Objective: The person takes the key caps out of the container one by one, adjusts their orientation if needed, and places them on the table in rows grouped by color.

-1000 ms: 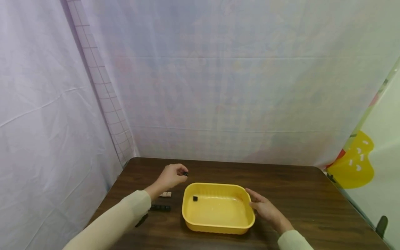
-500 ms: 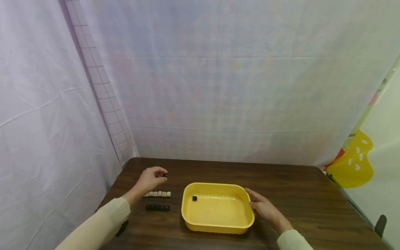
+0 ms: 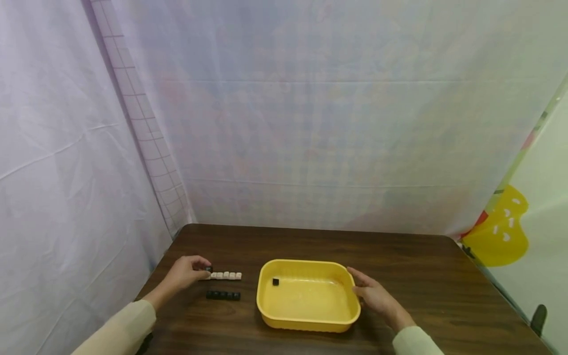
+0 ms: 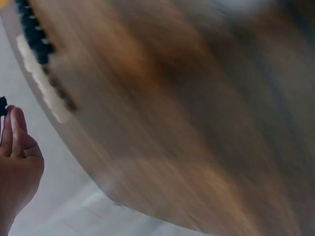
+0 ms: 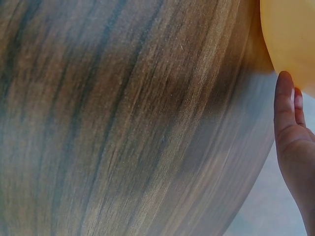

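Between thumb and fingers my left hand (image 3: 188,272) pinches a small black cube (image 3: 208,269), just above the left end of a row of small white cubes (image 3: 226,275). In the left wrist view the same black cube (image 4: 3,105) shows at the fingertips, cut by the frame edge. Nearer to me lies a row of small black cubes (image 3: 223,295), roughly parallel to the white row. One loose black cube (image 3: 275,282) sits inside a yellow plastic basin (image 3: 308,326), toward its back left. My right hand (image 3: 377,297) touches the basin's right side with fingers extended.
A dark wood-grain table (image 3: 399,266) with rounded corners carries everything. White cloth (image 3: 310,148) hangs behind it and more hangs at the left. A yellow shape with white marks (image 3: 497,231) is beyond the right edge.
The left hand has moved left and toward me with its black cube, from near the basin's back left corner to the white row's left end. The right hand has stayed at the basin.
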The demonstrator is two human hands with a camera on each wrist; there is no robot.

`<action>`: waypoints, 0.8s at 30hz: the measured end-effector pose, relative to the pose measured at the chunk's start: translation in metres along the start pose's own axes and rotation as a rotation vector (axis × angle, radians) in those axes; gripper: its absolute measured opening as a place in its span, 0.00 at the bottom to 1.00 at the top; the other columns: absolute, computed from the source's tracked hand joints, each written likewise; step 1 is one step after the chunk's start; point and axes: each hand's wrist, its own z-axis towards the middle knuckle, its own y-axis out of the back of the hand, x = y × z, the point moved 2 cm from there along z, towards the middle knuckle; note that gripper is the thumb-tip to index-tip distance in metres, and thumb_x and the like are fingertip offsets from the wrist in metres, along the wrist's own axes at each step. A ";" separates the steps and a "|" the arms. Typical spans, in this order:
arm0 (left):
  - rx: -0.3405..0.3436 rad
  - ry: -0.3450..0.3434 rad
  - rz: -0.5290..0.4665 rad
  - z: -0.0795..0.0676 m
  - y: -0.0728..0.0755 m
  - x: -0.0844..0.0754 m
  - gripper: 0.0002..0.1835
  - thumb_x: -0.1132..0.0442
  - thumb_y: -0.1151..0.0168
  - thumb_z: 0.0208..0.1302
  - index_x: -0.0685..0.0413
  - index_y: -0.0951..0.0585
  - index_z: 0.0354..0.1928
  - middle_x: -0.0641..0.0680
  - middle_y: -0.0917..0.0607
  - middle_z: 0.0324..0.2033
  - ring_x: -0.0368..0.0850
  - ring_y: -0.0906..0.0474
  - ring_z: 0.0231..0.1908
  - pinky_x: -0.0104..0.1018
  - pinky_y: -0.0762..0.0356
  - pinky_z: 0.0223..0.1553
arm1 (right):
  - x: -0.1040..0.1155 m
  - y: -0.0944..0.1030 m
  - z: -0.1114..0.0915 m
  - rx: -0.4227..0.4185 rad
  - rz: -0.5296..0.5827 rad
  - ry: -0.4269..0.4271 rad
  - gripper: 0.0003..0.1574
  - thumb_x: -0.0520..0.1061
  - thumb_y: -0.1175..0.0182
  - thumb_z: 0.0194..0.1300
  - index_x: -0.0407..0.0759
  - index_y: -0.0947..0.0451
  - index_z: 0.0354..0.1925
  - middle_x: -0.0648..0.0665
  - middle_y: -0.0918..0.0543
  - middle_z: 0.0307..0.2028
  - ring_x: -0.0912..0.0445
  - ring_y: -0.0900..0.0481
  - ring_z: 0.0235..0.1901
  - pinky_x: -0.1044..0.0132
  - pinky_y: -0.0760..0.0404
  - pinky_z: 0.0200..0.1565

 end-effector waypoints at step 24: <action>0.219 -0.161 0.027 -0.016 -0.010 0.038 0.10 0.71 0.27 0.47 0.60 0.15 0.34 0.47 0.18 0.28 0.39 0.25 0.30 0.33 0.26 0.33 | -0.002 -0.001 0.001 0.006 0.021 0.018 0.36 0.33 0.52 0.71 0.34 0.45 0.75 0.20 0.41 0.67 0.42 0.23 0.52 0.51 0.18 0.44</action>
